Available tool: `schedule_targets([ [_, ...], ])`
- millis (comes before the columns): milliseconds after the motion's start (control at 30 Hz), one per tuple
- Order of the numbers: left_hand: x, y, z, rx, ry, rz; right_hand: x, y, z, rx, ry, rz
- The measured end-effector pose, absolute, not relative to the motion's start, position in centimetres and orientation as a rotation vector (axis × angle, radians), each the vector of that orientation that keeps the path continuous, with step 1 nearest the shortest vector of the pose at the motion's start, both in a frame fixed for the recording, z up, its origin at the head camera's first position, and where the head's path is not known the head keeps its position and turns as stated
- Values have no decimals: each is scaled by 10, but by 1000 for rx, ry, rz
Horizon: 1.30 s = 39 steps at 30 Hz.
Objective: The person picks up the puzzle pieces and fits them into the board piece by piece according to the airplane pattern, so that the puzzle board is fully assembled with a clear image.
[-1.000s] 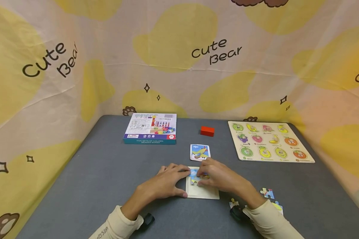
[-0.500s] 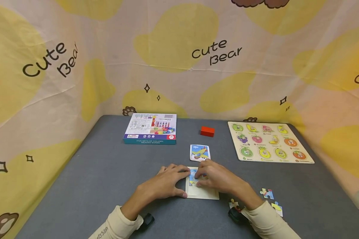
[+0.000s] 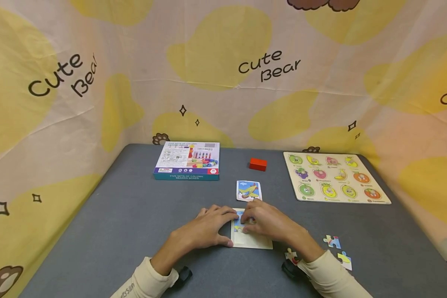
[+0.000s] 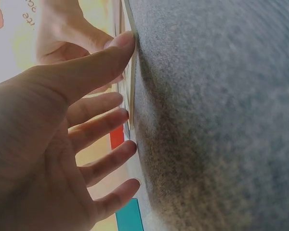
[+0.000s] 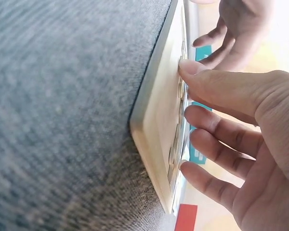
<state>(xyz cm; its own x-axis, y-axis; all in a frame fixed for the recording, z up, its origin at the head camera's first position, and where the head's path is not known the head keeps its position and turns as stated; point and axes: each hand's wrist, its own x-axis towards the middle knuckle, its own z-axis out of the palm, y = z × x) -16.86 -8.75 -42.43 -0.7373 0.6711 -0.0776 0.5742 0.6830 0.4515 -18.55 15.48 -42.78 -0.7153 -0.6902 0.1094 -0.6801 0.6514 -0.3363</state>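
Lower right of frame: three loose jigsaw pieces (image 3: 344, 260), the leftmost just beside the right wrist's dark strap (image 3: 291, 269). Lower centre: pale puzzle tray (image 3: 253, 241), blue fitted pieces (image 3: 238, 227) in its upper left part. Left hand (image 3: 208, 225) at the tray's left edge, fingers spread, thumb touching near corner. Right hand (image 3: 270, 221) over tray, thumb on a piece, fingers bent; pinch or press, cannot tell. Beyond: airplane card (image 3: 248, 190) mid-frame, fruit board (image 3: 337, 182) right, red block (image 3: 258, 164) centre, bead box (image 3: 187, 161) left of centre.
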Motion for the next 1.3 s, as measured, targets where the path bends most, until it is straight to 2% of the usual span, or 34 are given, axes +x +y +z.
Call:
schedule_targets([
  [567,-167,-83,-422,1098,2659,587,-185,165,-427,-1226,2766,-600],
  [1300,-167,-83,-421,1062,2642,609,-163,256,-419,-806,2805,-686],
])
